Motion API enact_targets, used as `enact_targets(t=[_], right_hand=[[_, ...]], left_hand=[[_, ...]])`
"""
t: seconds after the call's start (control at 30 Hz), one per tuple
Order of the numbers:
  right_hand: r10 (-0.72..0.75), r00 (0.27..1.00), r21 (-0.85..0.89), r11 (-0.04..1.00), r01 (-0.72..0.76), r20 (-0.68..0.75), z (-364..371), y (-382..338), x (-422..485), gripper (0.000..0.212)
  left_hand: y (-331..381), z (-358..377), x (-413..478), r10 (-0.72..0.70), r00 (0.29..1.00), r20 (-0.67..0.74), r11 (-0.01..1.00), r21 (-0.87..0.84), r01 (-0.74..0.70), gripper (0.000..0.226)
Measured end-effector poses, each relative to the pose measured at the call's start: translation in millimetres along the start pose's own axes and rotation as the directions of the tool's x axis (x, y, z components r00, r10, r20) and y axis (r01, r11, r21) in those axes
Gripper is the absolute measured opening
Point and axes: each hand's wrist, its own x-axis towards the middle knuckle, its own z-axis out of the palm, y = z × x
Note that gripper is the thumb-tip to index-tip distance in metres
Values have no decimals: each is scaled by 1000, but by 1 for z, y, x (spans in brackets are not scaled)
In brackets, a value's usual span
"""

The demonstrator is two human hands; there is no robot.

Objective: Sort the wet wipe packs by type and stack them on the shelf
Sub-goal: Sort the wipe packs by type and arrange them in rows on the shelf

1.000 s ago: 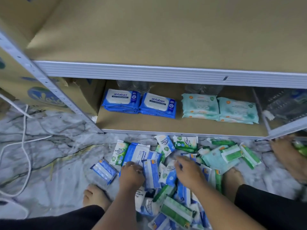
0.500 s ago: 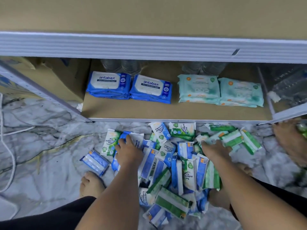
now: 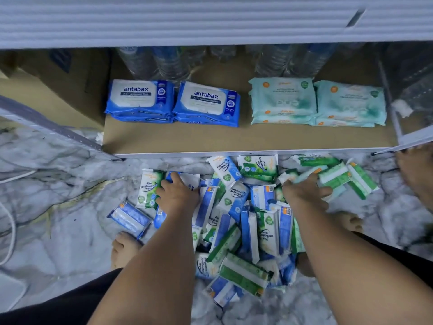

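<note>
A heap of small blue and green wipe packs (image 3: 246, 221) lies on the marble floor in front of the low shelf (image 3: 234, 139). My left hand (image 3: 175, 195) curls its fingers over the top edge of a large blue-and-white pack (image 3: 191, 180) at the heap's left. My right hand (image 3: 304, 193) grips a pale teal pack (image 3: 337, 192) at the heap's right. On the shelf stand two stacks of blue antabax packs (image 3: 140, 99) and two stacks of teal packs (image 3: 282, 99).
Clear plastic bottles (image 3: 168, 64) stand behind the stacks. A cardboard box (image 3: 70, 90) sits at the left, and white cable (image 3: 9, 231) runs over the floor. Another person's hand (image 3: 417, 174) is at the right edge. My bare feet (image 3: 124, 249) flank the heap.
The view has moved closer and lower toward the shelf. Both hands have reached forward over the heap, the left onto the large blue pack, the right onto the teal pack.
</note>
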Motion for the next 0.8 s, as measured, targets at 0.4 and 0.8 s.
enact_targets(t=[0.4, 0.8], right_hand=[[-35, 999, 97, 995, 35, 0, -42, 14, -43, 77], [-226, 974, 567, 798, 202, -29, -130, 43, -133, 43]], left_hand=[[-9, -46, -40, 157, 980, -119, 977, -123, -172, 98], [-22, -101, -124, 327, 858, -396, 704, -503, -501, 81]])
